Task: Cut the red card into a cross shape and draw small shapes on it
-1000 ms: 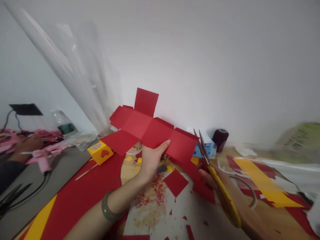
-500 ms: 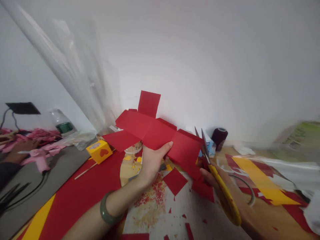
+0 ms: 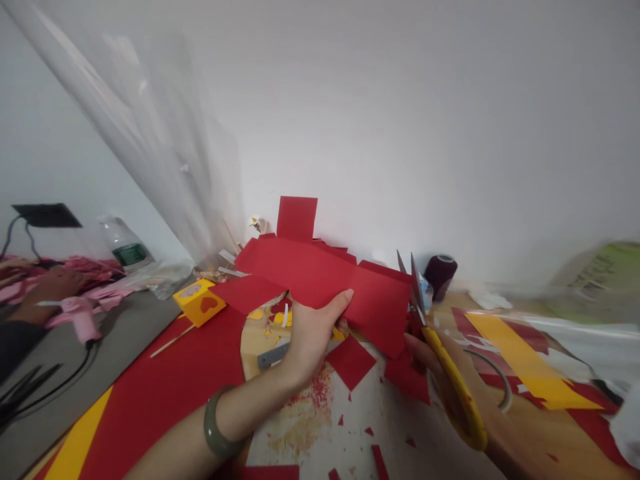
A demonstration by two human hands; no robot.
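Observation:
A red paper box net (image 3: pixel 320 263) with folded flaps is held up above the work board. My left hand (image 3: pixel 317 330), a green bangle on its wrist, pinches the lower edge of the net, thumb in front. My right hand (image 3: pixel 440 363) grips yellow-handled scissors (image 3: pixel 453 387); their blades point up, slightly parted, beside the net's right end. Whether the right fingers also touch the paper I cannot tell. Under the net, a red paper square (image 3: pixel 351 362) and small red scraps lie on the stained white board (image 3: pixel 300 433).
A yellow paper cube (image 3: pixel 200 303) on a stick lies at left on red sheet (image 3: pixel 200 373). A co-worker's hand (image 3: pixel 53 290) is near a pink glue gun (image 3: pixel 80 320) and a plastic bottle (image 3: pixel 123 243). Dark thread spool (image 3: pixel 440 277) and yellow strip (image 3: pixel 525 360) are at right.
The red net has dropped slightly and tilted flatter, its right end moving a little right. Both hands have shifted slightly right, keeping their holds.

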